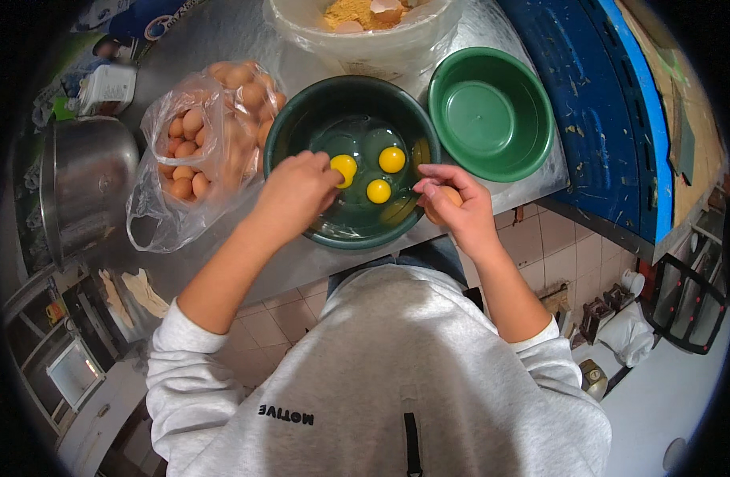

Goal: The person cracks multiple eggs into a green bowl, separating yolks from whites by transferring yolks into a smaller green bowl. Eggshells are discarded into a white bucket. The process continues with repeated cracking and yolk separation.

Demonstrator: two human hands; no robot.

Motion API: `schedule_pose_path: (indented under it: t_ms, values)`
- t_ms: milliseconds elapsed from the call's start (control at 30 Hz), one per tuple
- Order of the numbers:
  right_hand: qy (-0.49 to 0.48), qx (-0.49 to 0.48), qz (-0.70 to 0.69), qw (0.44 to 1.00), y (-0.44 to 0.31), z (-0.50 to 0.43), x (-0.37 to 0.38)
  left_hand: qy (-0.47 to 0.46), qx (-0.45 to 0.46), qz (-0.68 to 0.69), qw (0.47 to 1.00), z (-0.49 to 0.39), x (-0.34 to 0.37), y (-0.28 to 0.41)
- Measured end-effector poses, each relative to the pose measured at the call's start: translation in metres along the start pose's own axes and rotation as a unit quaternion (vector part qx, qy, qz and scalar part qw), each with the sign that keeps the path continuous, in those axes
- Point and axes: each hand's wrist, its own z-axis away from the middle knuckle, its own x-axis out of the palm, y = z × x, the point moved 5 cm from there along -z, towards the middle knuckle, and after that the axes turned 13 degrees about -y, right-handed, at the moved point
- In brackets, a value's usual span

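A dark green plastic bowl [356, 239] stands near the metal table's front edge. Clear egg white lies in it with three yolks, one [392, 160] to the right, one [379, 191] nearer me and one [343, 170] on the left. My left hand [299, 194] hangs over the bowl's left side, fingers bent down beside the left yolk; its fingertips are partly hidden. At the bowl's right rim, my right hand [469, 206] holds a brown egg [435, 215] between thumb and fingers. A clear plastic bag [156, 229] of brown eggs [192, 120] lies left of the bowl.
Behind the bowl stands a plastic-lined container [365, 50] with eggshells [387, 11]. To the right are a lighter green bowl [479, 116] and a scuffed blue panel [591, 113]. A steel pot [90, 185] and a white plastic tub [110, 88] are at the left.
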Motion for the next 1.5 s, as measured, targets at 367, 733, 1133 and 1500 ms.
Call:
schedule_pose_path:
  t_ms: [367, 733, 1133, 1500]
  values:
    - [0.025, 0.006, 0.007, 1.0, -0.002, 0.0, 0.004, -0.208, -0.051, -0.099, 0.972, -0.004, 0.072, -0.017]
    - [0.022, 0.014, -0.029, 0.999, -0.001, 0.002, 0.006, -0.308, -0.071, -0.061, 0.947, -0.009, 0.068, -0.012]
    - [0.015, 0.015, -0.035, 0.999, -0.002, 0.0, 0.006, -0.342, -0.075, -0.002, 0.937, -0.01, 0.065, -0.011]
    - [0.014, 0.02, -0.033, 0.999, -0.001, 0.001, 0.005, -0.255, -0.046, 0.039, 0.965, 0.019, 0.034, 0.011]
